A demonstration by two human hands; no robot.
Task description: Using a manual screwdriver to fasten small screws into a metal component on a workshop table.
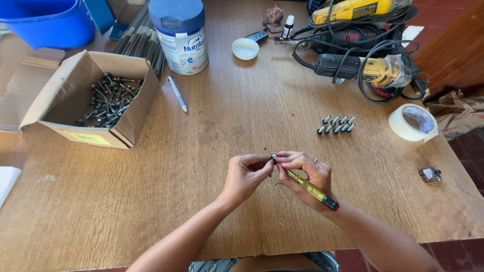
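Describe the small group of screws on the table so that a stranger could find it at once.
Start at the yellow power tool with black cables at the table's far right. Just before it, left of the tape roll, lie the screws. Unlike those heaped in the cardboard box, they form neat rows.

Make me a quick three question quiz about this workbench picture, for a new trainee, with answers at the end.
1. True or false: the right hand holds a yellow screwdriver.
2. Where do the loose screws lie: A, beside the tape roll; B, inside the blue tub; C, on the floor?
3. What does the cardboard box hold?

Key:
1. True; the left hand meets its tip, pinching something too small to tell.
2. A.
3. A heap of dark bolts.
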